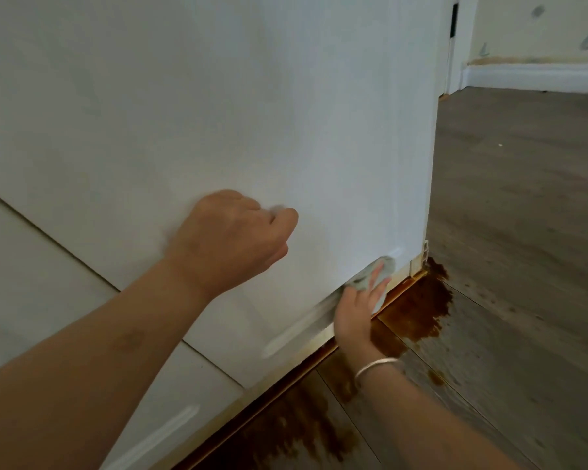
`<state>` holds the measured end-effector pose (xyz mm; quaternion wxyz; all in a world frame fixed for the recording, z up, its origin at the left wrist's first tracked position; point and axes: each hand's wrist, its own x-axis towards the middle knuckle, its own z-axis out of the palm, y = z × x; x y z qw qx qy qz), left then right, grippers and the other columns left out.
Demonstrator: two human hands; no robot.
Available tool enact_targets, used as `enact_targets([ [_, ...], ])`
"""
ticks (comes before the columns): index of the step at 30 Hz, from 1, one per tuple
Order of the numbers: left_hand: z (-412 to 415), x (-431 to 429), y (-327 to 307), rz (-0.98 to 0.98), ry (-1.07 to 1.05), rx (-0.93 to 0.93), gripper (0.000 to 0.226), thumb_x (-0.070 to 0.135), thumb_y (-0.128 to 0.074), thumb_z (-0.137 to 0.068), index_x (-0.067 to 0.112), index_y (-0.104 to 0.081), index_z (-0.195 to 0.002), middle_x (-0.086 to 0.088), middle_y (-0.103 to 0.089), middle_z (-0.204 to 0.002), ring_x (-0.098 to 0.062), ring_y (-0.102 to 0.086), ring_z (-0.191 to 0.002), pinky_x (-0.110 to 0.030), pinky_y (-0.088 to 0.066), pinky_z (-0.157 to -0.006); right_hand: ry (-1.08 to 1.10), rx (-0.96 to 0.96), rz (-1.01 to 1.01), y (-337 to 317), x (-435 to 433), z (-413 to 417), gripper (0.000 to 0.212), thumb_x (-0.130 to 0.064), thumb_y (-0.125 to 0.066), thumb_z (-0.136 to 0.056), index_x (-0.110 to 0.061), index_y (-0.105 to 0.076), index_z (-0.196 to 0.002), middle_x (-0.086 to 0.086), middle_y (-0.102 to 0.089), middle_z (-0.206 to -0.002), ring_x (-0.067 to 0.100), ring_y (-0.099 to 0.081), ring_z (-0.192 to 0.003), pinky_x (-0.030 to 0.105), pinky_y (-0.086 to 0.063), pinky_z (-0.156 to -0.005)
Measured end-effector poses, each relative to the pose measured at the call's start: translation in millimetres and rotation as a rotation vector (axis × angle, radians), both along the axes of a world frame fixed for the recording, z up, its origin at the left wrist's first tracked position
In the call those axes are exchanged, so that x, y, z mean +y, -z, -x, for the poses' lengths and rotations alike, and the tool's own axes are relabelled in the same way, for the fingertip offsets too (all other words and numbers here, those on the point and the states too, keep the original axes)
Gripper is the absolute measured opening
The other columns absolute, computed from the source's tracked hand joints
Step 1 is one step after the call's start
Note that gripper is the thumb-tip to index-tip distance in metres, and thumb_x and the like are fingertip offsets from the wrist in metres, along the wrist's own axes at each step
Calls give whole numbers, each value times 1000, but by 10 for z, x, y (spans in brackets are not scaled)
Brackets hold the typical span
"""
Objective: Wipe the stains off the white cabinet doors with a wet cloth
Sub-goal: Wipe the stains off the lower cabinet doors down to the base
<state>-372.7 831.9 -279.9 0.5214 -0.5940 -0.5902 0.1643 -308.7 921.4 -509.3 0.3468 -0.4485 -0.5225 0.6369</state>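
A white cabinet door (252, 113) fills most of the view, tilted from lower left to upper right. My right hand (357, 313) presses a pale grey-green cloth (377, 271) flat against the door's bottom edge, near its right corner, with fingers straight. A silver bangle sits on that wrist. My left hand (235, 239) rests against the door higher up, fingers curled in a loose fist with nothing seen in it. Pale streaks (296, 330) run along the door's lower edge to the left of the cloth.
A brass-coloured strip (286, 378) runs under the door. Brown liquid (418, 307) is pooled on the grey wood floor (523, 232) beside the corner and along the base. A second door panel (21, 283) lies at left. A wall with a white skirting board (537, 78) stands far right.
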Motion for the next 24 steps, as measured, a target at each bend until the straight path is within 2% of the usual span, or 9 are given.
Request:
enact_targets([
  [2,6,20,1,-12,13,-3,27,11,-56,-66,18,-30,-62,1,-21,-45,-18,-20,-45,-24,-17,-51,-6,-1,1,-53,101,-43,52,-13,-30,-102,-16,-18,-153,-10,21,-159,-12,17,-129,-1,-22,-99],
  [3,9,25,5,-21,15,-6,27,12,-55,-68,18,-30,-63,1,-23,-44,-18,-21,-45,-24,-18,-50,-2,10,7,-79,-2,-21,55,-12,-29,-102,-26,-15,-153,-12,22,-158,-10,14,-131,-1,-27,-91],
  [6,14,27,34,-32,37,2,24,13,-54,-67,19,-31,-61,1,-27,-42,-19,-23,-45,-24,-20,-49,-62,91,-17,-186,-692,27,79,-17,-33,-93,-74,11,-127,-23,17,-156,13,3,-148,35,-27,-114],
  [8,9,28,37,-19,36,1,23,13,-54,-66,19,-33,-59,1,-28,-41,-18,-26,-42,-24,-22,-48,-158,83,-71,-202,-1129,30,86,-8,-35,-94,-63,18,-133,-27,20,-154,17,6,-147,42,-23,-116],
  [11,2,40,19,-6,5,-10,25,13,-57,-62,19,-34,-58,1,-29,-40,-18,-24,-43,-23,-18,-50,-303,8,51,-232,-1564,11,83,-3,-38,-97,-44,21,-139,-15,32,-153,11,4,-146,8,-41,-90],
  [13,-14,25,13,30,-11,-35,29,13,-61,-59,19,-32,-60,1,-30,-39,-18,-23,-43,-23,-17,-53,-334,8,100,-293,-1729,-36,85,-6,-43,-98,-46,17,-143,-16,27,-155,9,-2,-146,8,-42,-95],
  [16,-32,-41,11,141,-39,-114,26,10,-62,-57,18,-37,-55,1,-35,-39,-19,-32,-41,-24,-21,-51,-278,12,129,-400,-1768,-100,80,-5,-55,-93,-37,-11,-151,-13,-18,-155,10,-25,-142,27,-31,-114],
  [21,-109,-232,-61,330,-89,-244,16,9,-60,-68,14,-48,-59,-3,-48,-54,-24,-44,-54,-33,-33,-57,-322,73,248,-541,-1556,-289,44,-4,-59,-90,-30,-54,-126,-6,-59,-122,7,-59,-101,11,-53,-70],
  [24,-169,-470,-161,340,-55,-296,13,12,-58,-75,12,-52,-63,-5,-52,-62,-25,-49,-63,-36,-40,-61,-252,95,335,-604,-1361,-393,15,-15,-54,-95,-27,-62,-100,0,-67,-99,19,-64,-92,29,-57,-72],
])
